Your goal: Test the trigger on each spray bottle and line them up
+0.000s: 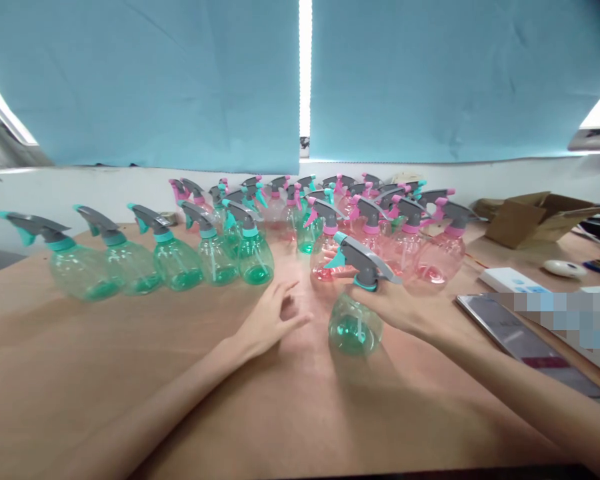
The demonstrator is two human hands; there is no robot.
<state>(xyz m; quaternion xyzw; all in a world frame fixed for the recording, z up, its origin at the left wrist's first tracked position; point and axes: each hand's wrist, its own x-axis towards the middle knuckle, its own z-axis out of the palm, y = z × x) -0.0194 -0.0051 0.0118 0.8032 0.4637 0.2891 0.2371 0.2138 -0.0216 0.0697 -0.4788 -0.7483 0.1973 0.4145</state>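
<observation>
My right hand [397, 303] grips a green spray bottle [356, 313] with a grey and teal trigger head, just above the wooden table [130, 360] at centre. My left hand [273, 317] lies open on the table left of that bottle, fingers spread, holding nothing. A row of green spray bottles [180, 257] stands to the left. Several pink spray bottles [405, 247] stand behind the held bottle.
More green and pink bottles crowd the back by the white wall under blue blinds. An open cardboard box [535, 217] sits at the back right. A dark flat tablet [525, 343], a white box [513, 280] and a white mouse [565, 268] lie at the right.
</observation>
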